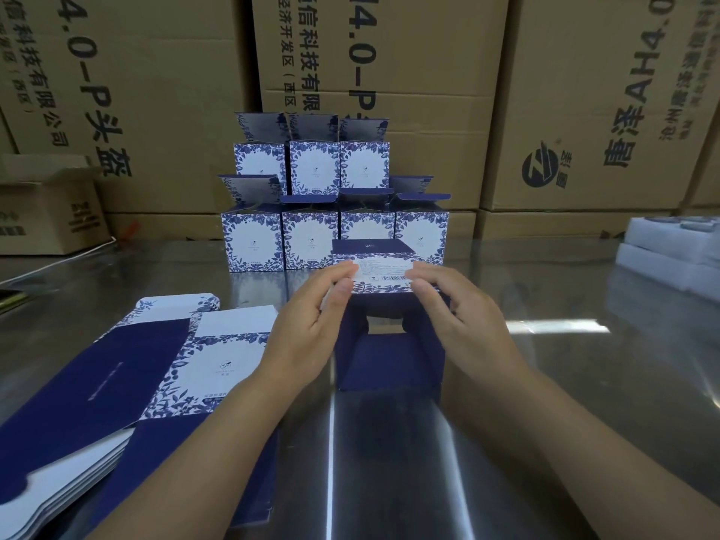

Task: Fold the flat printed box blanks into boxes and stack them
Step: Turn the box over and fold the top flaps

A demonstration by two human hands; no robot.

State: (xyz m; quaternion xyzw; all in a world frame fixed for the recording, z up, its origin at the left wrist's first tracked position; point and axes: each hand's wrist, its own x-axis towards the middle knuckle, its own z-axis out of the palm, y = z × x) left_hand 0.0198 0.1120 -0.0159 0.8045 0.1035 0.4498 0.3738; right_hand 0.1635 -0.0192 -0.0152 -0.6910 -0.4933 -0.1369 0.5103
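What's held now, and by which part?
The half-folded box, by its barcode flap: left hand pinches the flap's left end, right hand its right end.

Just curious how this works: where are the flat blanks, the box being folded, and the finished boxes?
flat blanks (pixel 117 383): head view, dark blue panel of top sheet.
half-folded box (pixel 385 360): head view, dark blue inner wall.
finished boxes (pixel 309 239): head view, white front of a bottom-row box.
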